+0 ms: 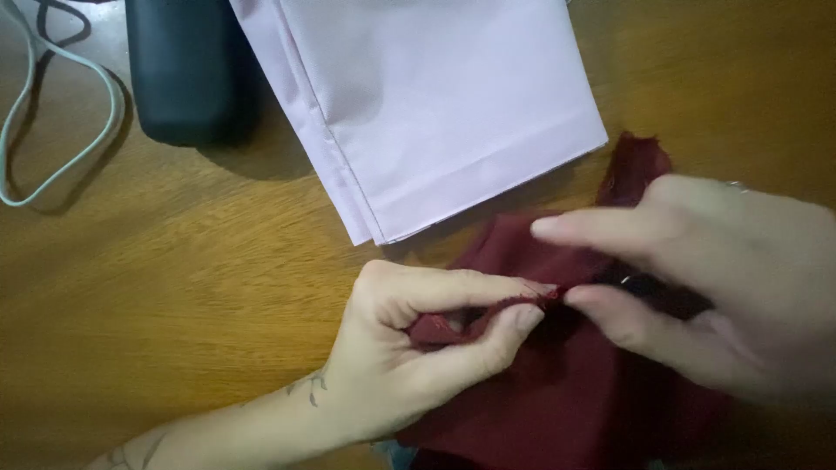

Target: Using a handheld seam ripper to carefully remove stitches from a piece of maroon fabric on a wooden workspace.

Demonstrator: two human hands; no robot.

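Note:
A dark red piece of cloth (566, 400) lies on the wooden table (174, 278) at the lower right. My left hand (409, 348) pinches a folded edge of the red cloth between thumb and fingers. My right hand (714, 278) meets it from the right, its thumb and forefinger closed at the same edge, with a small dark thing partly hidden under the fingers. The two hands touch at the fold.
A folded pale lilac fabric (435, 96) lies at the top centre, just above the red cloth. A dark grey rounded object (187, 70) stands at the top left. A pale green cord (61, 104) loops at the far left.

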